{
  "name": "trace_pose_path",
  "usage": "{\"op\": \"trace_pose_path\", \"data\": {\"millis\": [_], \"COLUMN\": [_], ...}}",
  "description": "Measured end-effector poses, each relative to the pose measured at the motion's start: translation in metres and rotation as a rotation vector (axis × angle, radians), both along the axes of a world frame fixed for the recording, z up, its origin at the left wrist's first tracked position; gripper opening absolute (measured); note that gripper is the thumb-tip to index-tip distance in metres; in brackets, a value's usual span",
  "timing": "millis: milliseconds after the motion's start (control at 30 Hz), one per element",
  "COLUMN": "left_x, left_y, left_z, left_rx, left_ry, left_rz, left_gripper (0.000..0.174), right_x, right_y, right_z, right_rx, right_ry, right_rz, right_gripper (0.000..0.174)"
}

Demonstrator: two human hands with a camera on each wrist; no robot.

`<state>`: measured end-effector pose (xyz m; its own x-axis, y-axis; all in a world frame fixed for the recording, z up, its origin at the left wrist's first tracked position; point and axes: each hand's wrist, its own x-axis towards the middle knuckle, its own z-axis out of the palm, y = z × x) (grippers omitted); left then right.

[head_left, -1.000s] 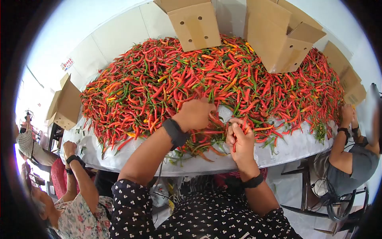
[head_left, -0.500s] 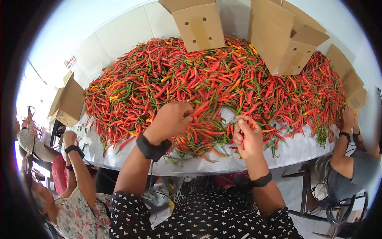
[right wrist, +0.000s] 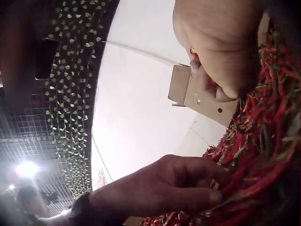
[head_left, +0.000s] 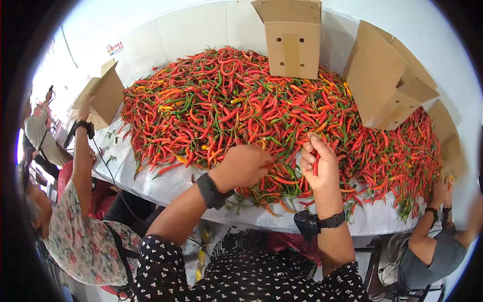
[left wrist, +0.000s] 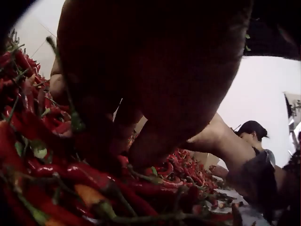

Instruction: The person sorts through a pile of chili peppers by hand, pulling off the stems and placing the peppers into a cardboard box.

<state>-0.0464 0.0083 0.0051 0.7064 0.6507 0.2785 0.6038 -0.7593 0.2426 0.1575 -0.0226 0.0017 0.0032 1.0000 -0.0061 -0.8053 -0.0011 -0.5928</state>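
My left hand (head_left: 241, 165) reaches down at the near part of a large heap of chili peppers (head_left: 201, 118), mostly red with green stems. In the right wrist view, the thumb and fingers of that left hand (right wrist: 174, 188) pinch at a red chili pepper (right wrist: 268, 179). Dark shadow covers much of it in the left wrist view, where the fingertips disappear among the chilies (left wrist: 89, 176). My right hand (head_left: 322, 166) is raised over the heap's front, palm up, its curled fingers and thumb gripping a red chili pepper (head_left: 316, 165).
A cardboard box (head_left: 294, 48) with round holes stands at the back, beside another open box (head_left: 390, 85). One more box (head_left: 105, 95) sits on the left. The white tabletop (head_left: 241, 216) shows along the front. People work at both sides, one in a floral shirt (head_left: 88, 231).
The left hand moved away from the right hand and down to the heap. The right hand keeps its chili pepper and shifts left over the heap. My view has turned left.
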Motion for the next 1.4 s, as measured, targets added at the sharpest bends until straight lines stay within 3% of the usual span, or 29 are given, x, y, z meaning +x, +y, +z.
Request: {"op": "trace_pose_path", "data": {"millis": [100, 167, 300, 433, 533, 633, 767, 867, 900, 967, 1167, 1267, 1333, 1400], "left_x": [0.013, 0.021, 0.016, 0.027, 0.043, 0.058, 0.060, 0.043, 0.039, 0.033, 0.035, 0.032, 0.031, 0.032], "left_y": [0.000, -0.003, 0.006, 0.032, 0.046, 0.048, 0.045, 0.041, 0.038, 0.030, 0.010, 0.017, 0.029, 0.045], "left_z": [-0.001, 0.012, 0.006, 0.004, -0.004, -0.004, 0.010, 0.014, 0.013, 0.013, 0.008, 0.013, 0.017, 0.014], "left_rx": [0.005, -0.159, -0.325, -0.315, 0.007, 0.023, -0.040, -0.255, -0.253, -0.502, -0.563, -0.477, -0.425, -0.214], "left_ry": [0.064, 0.268, 0.087, 0.000, 0.251, 0.424, 0.420, -0.078, -0.074, -0.333, -0.418, -0.351, -0.285, -0.277], "left_rz": [0.021, 0.127, -0.143, -0.150, 0.034, 0.093, 0.141, 0.166, 0.163, 0.144, -0.022, -0.008, 0.020, 0.117], "left_gripper": [0.022, 0.021, 0.019, 0.017, 0.013, 0.013, 0.015, 0.016, 0.016, 0.017, 0.017, 0.016, 0.016, 0.017], "right_x": [0.005, 0.008, 0.018, 0.025, 0.028, 0.031, 0.028, 0.025, 0.023, 0.019, 0.007, 0.008, 0.014, 0.017], "right_y": [0.010, 0.014, 0.023, 0.025, 0.023, 0.020, 0.018, 0.015, 0.015, 0.012, 0.008, 0.009, 0.012, 0.014], "right_z": [-0.006, -0.011, -0.031, -0.036, -0.033, -0.030, -0.029, -0.026, -0.025, -0.020, -0.020, -0.026, -0.029, -0.032], "right_rx": [-0.011, 0.004, 0.027, 0.034, 0.045, 0.025, -0.025, -0.058, -0.080, -0.072, -0.085, -0.062, -0.085, -0.104], "right_ry": [-0.028, -0.045, 0.007, 0.048, 0.043, 0.023, -0.089, -0.162, -0.216, -0.243, -0.417, -0.380, -0.223, -0.151], "right_rz": [0.033, 0.051, 0.049, 0.037, 0.047, 0.047, 0.079, 0.101, 0.119, 0.120, 0.180, 0.179, 0.089, 0.064], "right_gripper": [0.011, 0.011, 0.012, 0.013, 0.013, 0.012, 0.011, 0.012, 0.013, 0.015, 0.016, 0.013, 0.010, 0.010]}}
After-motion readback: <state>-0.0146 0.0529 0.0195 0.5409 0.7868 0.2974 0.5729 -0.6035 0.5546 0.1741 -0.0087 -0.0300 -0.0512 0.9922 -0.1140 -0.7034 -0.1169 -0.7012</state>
